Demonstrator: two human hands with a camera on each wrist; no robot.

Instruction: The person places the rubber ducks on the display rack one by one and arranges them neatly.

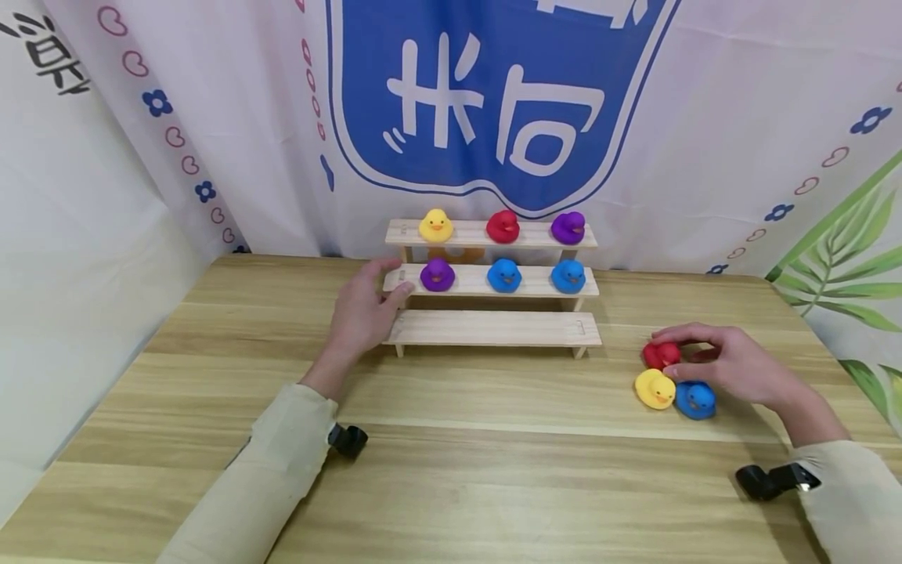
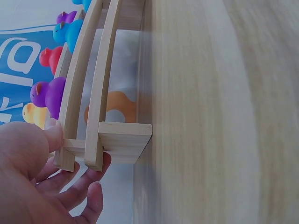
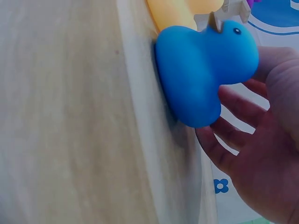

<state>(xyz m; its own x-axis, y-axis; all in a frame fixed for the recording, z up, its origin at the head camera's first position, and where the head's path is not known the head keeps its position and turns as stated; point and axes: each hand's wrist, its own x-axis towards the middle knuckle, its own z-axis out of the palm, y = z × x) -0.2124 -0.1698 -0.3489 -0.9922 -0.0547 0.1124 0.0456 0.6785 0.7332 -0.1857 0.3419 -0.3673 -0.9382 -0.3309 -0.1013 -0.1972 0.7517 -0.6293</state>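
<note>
Red duck [image 1: 662, 356] is held between the thumb and curled fingers of the right hand [image 1: 740, 364], at the right of the tabletop [image 1: 451, 486], just behind a front yellow duck [image 1: 654, 392] and a front blue duck [image 1: 695, 401]. On the wooden stand [image 1: 486, 329], an upper yellow duck [image 1: 436, 227], upper red duck [image 1: 503, 228] and upper purple duck [image 1: 568, 229] are borne by the top tier; a middle purple duck [image 1: 438, 276] and two middle blue ducks [image 1: 504, 276] by the middle one. The stand's left end is gripped by the left hand [image 1: 362, 309], thumb on top. In the right wrist view, the held duck is hidden and the yellow one cut off. An orange shape [image 1: 456, 254] is partly covered by the stand. The far edge is met by a curtain [image 1: 268, 157]; room is left between stand and right-hand ducks.
</note>
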